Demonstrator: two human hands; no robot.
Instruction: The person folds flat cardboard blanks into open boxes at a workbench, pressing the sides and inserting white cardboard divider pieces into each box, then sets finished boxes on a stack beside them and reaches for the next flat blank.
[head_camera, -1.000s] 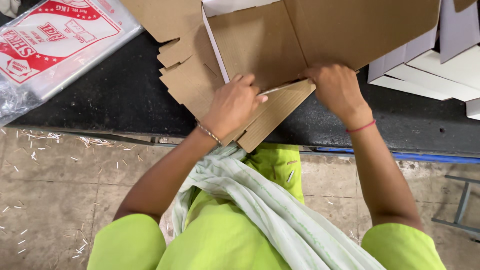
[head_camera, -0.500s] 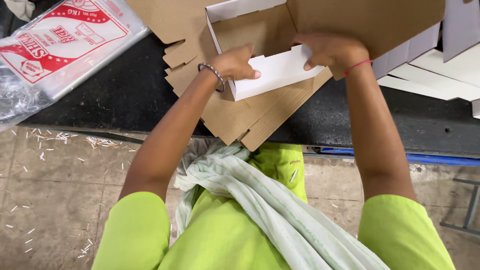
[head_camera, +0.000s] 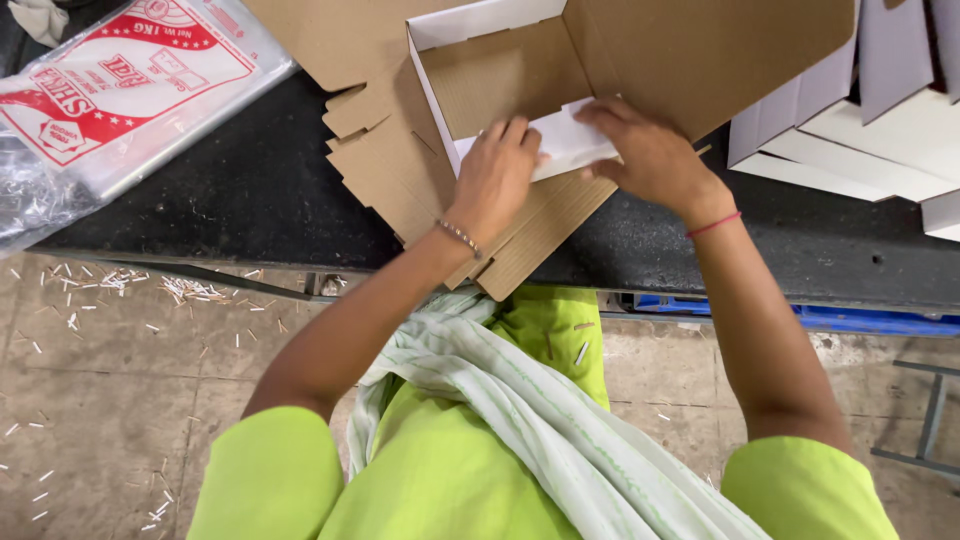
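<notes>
Pressing down together, our left hand (head_camera: 497, 175) and right hand (head_camera: 650, 155) pinned the white front flap (head_camera: 570, 145) against the half-folded cardboard box (head_camera: 500, 85), keeping its wall upright.

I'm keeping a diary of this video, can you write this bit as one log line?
left hand: pressing white flap | right hand: on same flap | cardboard box: half folded | black table

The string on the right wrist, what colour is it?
It is pinkish red, a thin band just behind the right hand, seen in the head view.
</notes>
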